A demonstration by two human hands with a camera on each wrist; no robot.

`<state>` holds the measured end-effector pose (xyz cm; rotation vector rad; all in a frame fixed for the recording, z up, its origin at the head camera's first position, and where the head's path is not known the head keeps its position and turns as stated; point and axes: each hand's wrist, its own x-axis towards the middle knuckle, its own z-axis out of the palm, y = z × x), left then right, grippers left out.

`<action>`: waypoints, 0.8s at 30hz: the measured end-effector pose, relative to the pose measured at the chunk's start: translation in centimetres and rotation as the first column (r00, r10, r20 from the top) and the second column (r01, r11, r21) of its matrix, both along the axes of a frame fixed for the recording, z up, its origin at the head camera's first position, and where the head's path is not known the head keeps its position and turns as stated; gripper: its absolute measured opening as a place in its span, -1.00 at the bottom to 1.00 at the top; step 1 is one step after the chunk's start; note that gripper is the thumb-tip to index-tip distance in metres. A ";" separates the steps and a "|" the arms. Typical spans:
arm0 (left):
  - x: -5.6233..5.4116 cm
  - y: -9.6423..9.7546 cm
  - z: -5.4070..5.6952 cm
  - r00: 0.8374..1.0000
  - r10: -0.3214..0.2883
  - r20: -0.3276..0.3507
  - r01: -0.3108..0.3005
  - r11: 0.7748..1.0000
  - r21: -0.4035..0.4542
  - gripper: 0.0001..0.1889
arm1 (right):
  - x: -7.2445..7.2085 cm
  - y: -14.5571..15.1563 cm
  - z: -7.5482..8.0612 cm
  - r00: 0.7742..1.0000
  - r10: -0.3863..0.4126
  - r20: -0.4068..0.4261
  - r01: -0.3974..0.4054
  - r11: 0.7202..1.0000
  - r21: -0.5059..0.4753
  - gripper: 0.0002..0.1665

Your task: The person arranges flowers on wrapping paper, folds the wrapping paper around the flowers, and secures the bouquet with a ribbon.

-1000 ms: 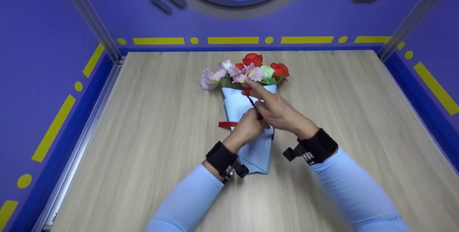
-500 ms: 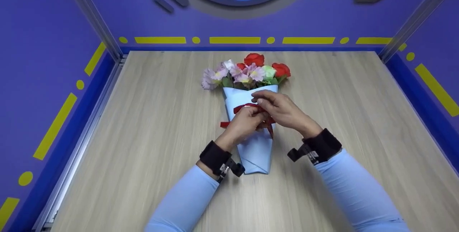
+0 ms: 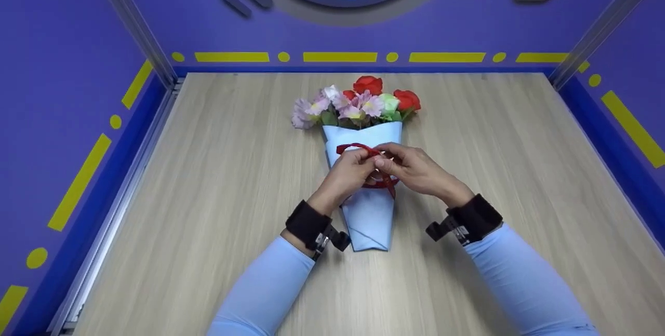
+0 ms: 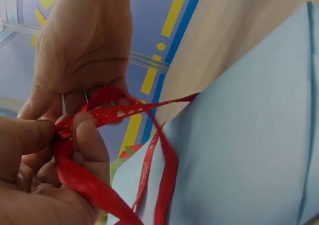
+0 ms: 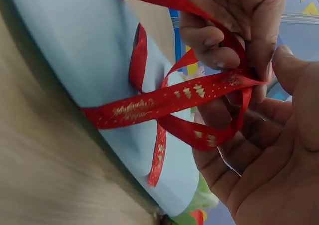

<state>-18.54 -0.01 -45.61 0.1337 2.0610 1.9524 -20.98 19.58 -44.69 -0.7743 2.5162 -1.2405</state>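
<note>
A bouquet in light blue wrapping paper [image 3: 369,222] lies on the table, its flowers [image 3: 358,105] pointing away from me. Round its middle runs a red ribbon [image 5: 149,105] with gold print. Above the paper, my left hand [image 3: 348,172] pinches the ribbon between thumb and finger, where the strands cross. My right hand [image 3: 420,171] meets it from the right, fingers curled behind the ribbon and thumb close to the left fingertips. One ribbon loop [image 3: 358,145] arches over the left fingers. A loose ribbon end [image 5: 158,158] lies against the paper. The exact crossing is partly hidden by fingers.
The wooden table [image 3: 234,170] extends on both sides of the bouquet. Blue panels with yellow marks [image 3: 340,57] enclose it at the back and sides. A metal rail [image 3: 130,185] follows the left edge. Cameras are strapped to both wrists.
The right hand has come down from near the flowers to the left fingertips. A ribbon loop now stands over the left hand, and the end jutting out at the left is no longer seen.
</note>
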 end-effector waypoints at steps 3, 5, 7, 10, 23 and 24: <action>0.0 -0.1 -0.1 1.000 0.008 -0.021 -0.009 1.000 -0.020 -0.77 | 0.1 0.1 -0.3 1.000 -0.003 -0.026 0.004 1.000 0.026 -0.57; -0.1 -0.1 -0.1 1.000 0.010 -0.030 -0.010 1.000 -0.026 -0.77 | 0.1 0.1 -0.4 1.000 -0.005 -0.031 0.006 0.999 0.032 -0.58; -0.2 -0.2 -0.1 0.999 0.010 -0.031 -0.011 1.000 -0.030 -0.78 | 0.2 0.1 -0.4 1.000 -0.014 -0.016 0.014 0.999 0.034 -0.56; -0.3 -0.4 0.0 1.000 0.019 -0.019 -0.020 1.000 -0.021 -0.82 | 0.2 0.1 -0.1 0.999 -0.041 0.012 0.040 0.999 0.037 -0.53; 0.4 -0.9 0.3 0.987 0.050 -0.155 -0.082 0.975 -0.208 -0.47 | 0.4 0.2 -0.4 0.990 -0.105 0.094 0.110 0.993 -0.039 -0.82; 0.5 -0.9 0.4 0.984 0.042 -0.174 -0.085 0.964 -0.250 -0.44 | 0.4 0.2 -0.4 0.990 -0.105 0.093 0.109 0.993 -0.040 -0.81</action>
